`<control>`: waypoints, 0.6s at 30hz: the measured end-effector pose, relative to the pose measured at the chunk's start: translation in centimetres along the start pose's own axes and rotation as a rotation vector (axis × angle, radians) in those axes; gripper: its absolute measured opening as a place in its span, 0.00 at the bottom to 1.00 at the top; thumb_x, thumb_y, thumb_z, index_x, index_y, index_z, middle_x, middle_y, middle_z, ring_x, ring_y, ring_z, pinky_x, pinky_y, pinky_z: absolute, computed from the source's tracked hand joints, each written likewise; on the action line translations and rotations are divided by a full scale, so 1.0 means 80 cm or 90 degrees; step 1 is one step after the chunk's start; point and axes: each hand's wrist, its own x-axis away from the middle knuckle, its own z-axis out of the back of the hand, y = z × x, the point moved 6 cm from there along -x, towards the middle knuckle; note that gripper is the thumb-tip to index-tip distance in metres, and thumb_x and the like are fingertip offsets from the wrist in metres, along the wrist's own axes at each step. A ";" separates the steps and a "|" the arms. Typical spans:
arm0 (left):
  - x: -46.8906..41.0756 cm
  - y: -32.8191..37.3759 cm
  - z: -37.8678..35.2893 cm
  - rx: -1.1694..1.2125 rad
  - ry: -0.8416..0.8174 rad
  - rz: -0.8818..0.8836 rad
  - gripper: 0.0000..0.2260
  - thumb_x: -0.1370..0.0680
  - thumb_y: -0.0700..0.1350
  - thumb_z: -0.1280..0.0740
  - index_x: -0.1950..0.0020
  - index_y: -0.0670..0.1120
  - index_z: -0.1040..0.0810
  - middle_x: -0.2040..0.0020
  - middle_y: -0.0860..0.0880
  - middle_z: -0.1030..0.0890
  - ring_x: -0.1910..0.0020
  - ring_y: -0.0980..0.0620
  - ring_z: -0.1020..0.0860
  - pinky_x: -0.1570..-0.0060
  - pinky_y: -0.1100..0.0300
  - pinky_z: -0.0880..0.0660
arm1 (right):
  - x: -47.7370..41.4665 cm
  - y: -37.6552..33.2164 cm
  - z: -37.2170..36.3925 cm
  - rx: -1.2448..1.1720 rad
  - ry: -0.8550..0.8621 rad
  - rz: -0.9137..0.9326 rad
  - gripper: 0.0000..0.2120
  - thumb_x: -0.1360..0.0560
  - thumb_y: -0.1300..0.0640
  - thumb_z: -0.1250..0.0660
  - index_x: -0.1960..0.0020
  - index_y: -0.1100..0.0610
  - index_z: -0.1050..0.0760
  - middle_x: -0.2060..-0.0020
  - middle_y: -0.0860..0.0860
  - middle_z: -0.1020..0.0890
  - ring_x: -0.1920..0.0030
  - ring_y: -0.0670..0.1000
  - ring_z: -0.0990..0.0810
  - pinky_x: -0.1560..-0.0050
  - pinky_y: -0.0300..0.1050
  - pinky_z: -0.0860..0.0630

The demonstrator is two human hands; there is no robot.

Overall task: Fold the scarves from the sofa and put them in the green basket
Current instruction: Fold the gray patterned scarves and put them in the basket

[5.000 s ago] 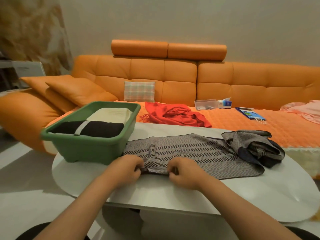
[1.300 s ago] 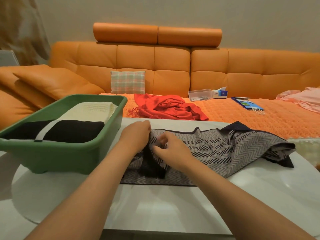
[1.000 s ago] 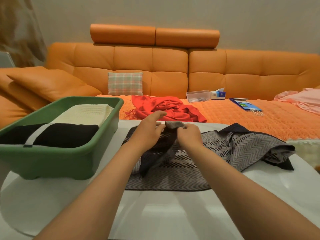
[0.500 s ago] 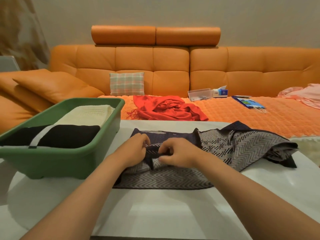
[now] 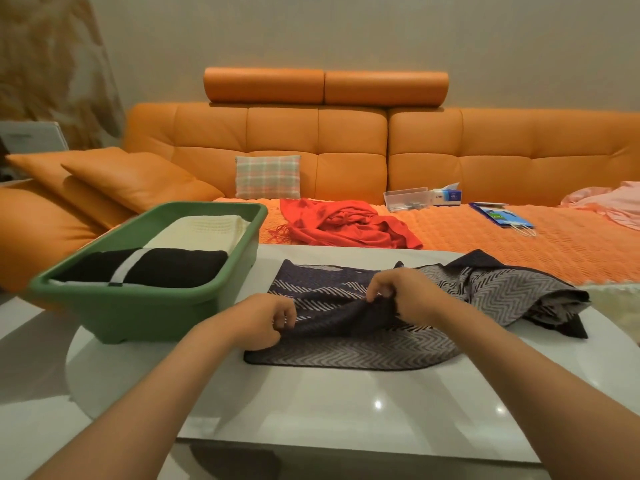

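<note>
Both bare forearms reach forward from the lower corners — the left hand [image 5: 263, 322] and right hand [image 5: 405, 294] sit knuckles-up, near each other, fingers curled, each pinching the herringbone scarf [image 5: 346, 351].

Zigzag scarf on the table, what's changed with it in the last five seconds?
Zigzag scarf: left end folded over, dark side up. The left grip and right grip moved from its near edge to pinch a raised fold mid-cloth. Green basket, red scarf unchanged.
</note>
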 end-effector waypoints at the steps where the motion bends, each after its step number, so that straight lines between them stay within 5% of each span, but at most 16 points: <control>1: 0.003 0.001 0.001 0.012 -0.006 -0.009 0.15 0.29 0.36 0.35 0.57 0.58 0.24 0.56 0.56 0.23 0.59 0.56 0.24 0.62 0.63 0.27 | 0.007 0.002 0.006 -0.004 -0.023 0.017 0.25 0.35 0.75 0.39 0.60 0.44 0.22 0.62 0.42 0.23 0.62 0.44 0.23 0.61 0.41 0.26; 3: 0.011 0.007 -0.004 0.017 -0.074 -0.020 0.13 0.30 0.38 0.33 0.57 0.57 0.22 0.57 0.57 0.21 0.60 0.56 0.23 0.62 0.63 0.26 | 0.021 0.011 0.005 0.054 -0.126 0.003 0.20 0.35 0.72 0.36 0.64 0.46 0.20 0.64 0.43 0.19 0.64 0.42 0.22 0.63 0.34 0.28; 7: 0.017 0.019 -0.017 0.074 -0.220 -0.002 0.04 0.27 0.51 0.29 0.53 0.56 0.17 0.60 0.56 0.17 0.62 0.57 0.20 0.58 0.60 0.22 | 0.038 0.039 -0.017 0.132 -0.294 -0.127 0.22 0.31 0.67 0.39 0.61 0.42 0.15 0.54 0.42 0.17 0.53 0.47 0.20 0.56 0.39 0.23; 12: -0.039 0.025 0.020 0.066 0.081 -0.001 0.07 0.22 0.46 0.35 0.56 0.55 0.19 0.62 0.59 0.20 0.63 0.61 0.23 0.64 0.67 0.31 | 0.009 0.053 0.015 0.000 -0.008 -0.208 0.15 0.27 0.64 0.40 0.59 0.49 0.17 0.58 0.48 0.17 0.55 0.51 0.19 0.53 0.47 0.20; 18: -0.125 0.001 0.025 0.064 0.188 0.041 0.15 0.19 0.38 0.42 0.41 0.51 0.19 0.41 0.49 0.18 0.44 0.50 0.21 0.42 0.57 0.26 | -0.037 0.107 0.018 0.041 0.126 -0.336 0.11 0.24 0.56 0.39 0.56 0.57 0.19 0.60 0.54 0.17 0.59 0.56 0.20 0.64 0.46 0.25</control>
